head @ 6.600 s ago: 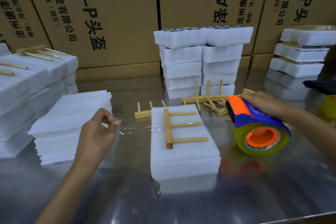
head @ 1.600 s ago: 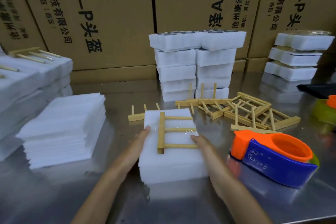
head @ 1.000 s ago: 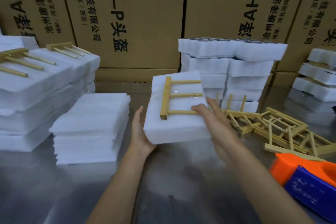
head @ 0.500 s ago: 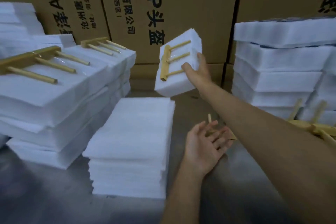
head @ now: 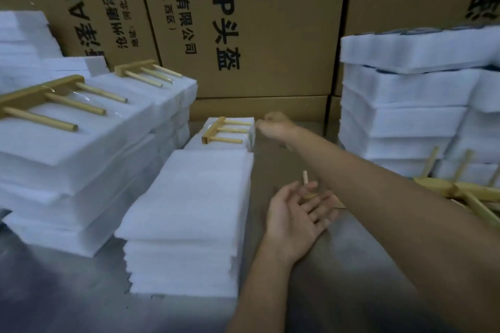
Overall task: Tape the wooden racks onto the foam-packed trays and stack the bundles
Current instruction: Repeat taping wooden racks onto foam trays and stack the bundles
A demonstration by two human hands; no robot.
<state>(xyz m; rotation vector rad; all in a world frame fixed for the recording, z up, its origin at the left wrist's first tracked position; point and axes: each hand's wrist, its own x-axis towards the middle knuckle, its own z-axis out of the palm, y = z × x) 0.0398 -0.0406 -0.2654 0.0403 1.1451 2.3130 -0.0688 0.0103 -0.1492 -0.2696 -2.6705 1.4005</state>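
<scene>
Stacking step | bundle [head: 230, 134] rests on desk [head: 67, 292] at 12 o'clock | right grip [head: 273, 123] loosely curled, holding nothing; left grip [head: 295, 213] wide | next: fetch loose rack [head: 460, 189], 3 o'clock.

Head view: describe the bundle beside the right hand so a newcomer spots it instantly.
Start at the cardboard boxes along the back, then drop to the metal table at their foot. There, behind the stack of plain foam sheets, lies a bundle beside the right hand. Unlike the tall stacked bundles to its left, it sits low and alone.
</scene>
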